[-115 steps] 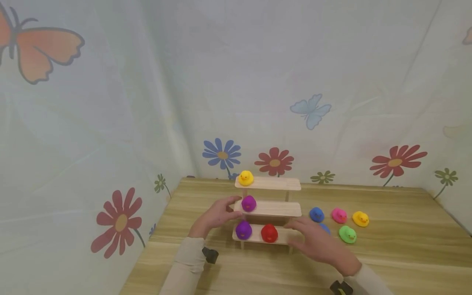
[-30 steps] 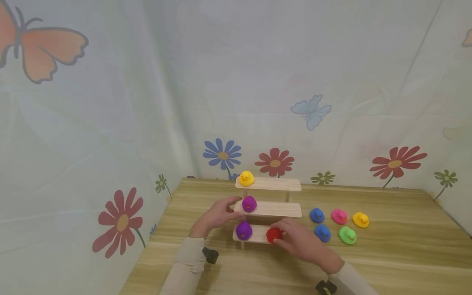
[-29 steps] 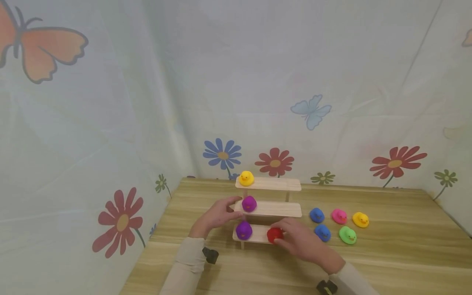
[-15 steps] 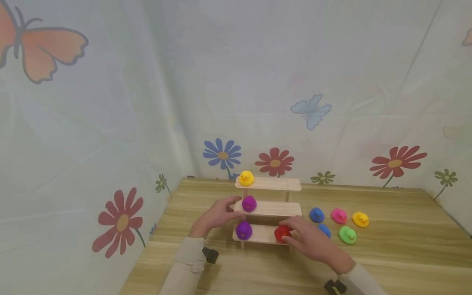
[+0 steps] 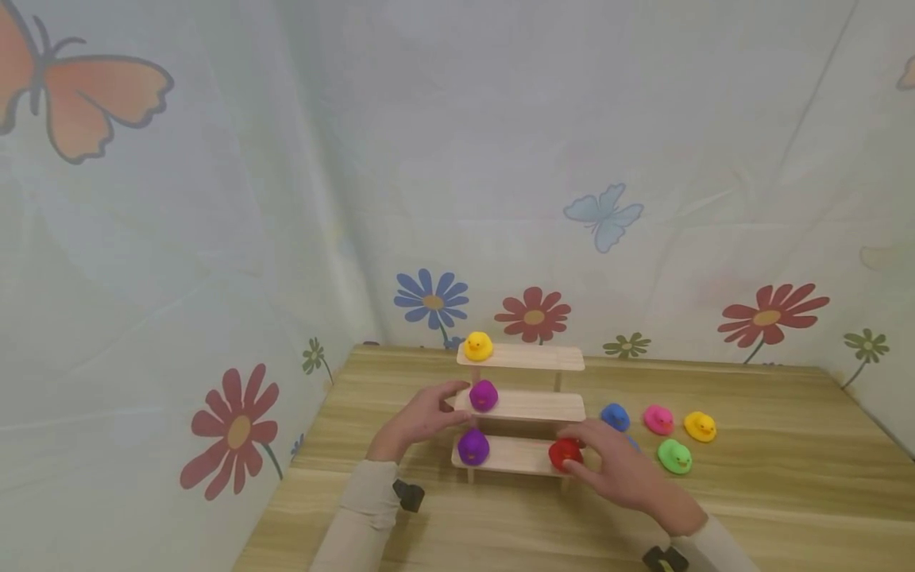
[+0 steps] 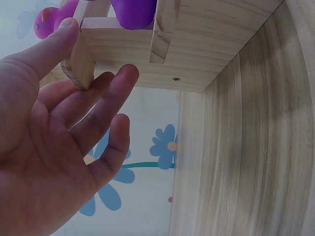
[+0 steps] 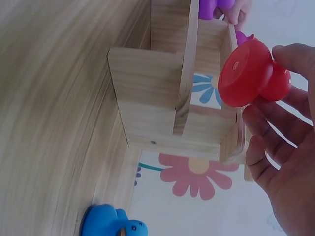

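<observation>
A three-tier wooden shelf [image 5: 539, 405] stands on the table. My left hand [image 5: 422, 415] holds the left end of its middle board, thumb in front and fingers behind in the left wrist view. The right hand [image 5: 629, 477] pinches a red duck [image 5: 565, 450] at the right end of the bottom board; the right wrist view shows this red duck [image 7: 246, 73] tilted, its round underside exposed. One purple duck [image 5: 473, 447] sits at the bottom board's left end, another purple duck [image 5: 484, 396] on the middle board, and a yellow duck [image 5: 478, 346] on top.
Right of the shelf, on the wooden table [image 5: 786, 453], lie a blue duck [image 5: 615, 417], a pink duck [image 5: 658, 419], a yellow duck [image 5: 700, 427] and a green duck [image 5: 675, 456]. Another blue duck is mostly hidden behind the right hand. Flowered cloth hangs behind and at the left.
The right hand has taken hold of the red duck and shifted it right along the bottom board, from near its middle to its right end. My left hand has stayed in place.
</observation>
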The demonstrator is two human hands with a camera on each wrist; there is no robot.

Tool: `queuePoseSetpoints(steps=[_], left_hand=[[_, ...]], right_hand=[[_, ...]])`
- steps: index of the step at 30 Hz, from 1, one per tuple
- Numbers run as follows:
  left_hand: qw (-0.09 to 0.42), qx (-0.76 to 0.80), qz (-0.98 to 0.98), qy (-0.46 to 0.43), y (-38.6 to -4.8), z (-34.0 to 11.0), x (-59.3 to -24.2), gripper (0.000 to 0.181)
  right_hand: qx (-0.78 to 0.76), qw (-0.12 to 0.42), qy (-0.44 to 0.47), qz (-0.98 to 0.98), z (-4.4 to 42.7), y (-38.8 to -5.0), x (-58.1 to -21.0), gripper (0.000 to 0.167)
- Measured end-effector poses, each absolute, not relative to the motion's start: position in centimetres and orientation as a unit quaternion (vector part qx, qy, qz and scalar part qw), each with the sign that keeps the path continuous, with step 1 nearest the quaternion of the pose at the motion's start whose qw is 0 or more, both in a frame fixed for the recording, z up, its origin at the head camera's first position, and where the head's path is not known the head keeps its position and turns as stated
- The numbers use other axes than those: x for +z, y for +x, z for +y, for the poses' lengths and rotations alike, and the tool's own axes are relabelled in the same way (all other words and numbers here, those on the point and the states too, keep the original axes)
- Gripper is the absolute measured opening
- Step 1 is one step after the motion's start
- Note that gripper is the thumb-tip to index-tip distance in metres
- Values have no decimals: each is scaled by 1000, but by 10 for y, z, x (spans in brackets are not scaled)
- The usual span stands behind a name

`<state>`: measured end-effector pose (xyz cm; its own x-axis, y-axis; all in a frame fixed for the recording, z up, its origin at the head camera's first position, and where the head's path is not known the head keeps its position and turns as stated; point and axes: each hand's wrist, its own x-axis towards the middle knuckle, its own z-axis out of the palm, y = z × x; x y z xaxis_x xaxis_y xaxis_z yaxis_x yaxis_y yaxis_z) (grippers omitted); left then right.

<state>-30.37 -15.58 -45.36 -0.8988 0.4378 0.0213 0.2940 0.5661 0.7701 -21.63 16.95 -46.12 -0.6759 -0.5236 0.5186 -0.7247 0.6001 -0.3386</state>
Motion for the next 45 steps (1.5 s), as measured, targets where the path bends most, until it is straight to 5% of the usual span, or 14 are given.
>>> queuePoseSetpoints(steps=[8,24,45], left_hand=[[83,416,881,211,-303,-156,-454,63],[86,416,880,211,-303,-155,-453,64],[79,415,879,220,-307,-157,-455,63]], right_hand=[[277,163,332,-887,179,-214,-458,33],[244,250,334,-875,206,-214,-463,42],[246,290,306,-873,252,-208,-457,45]])
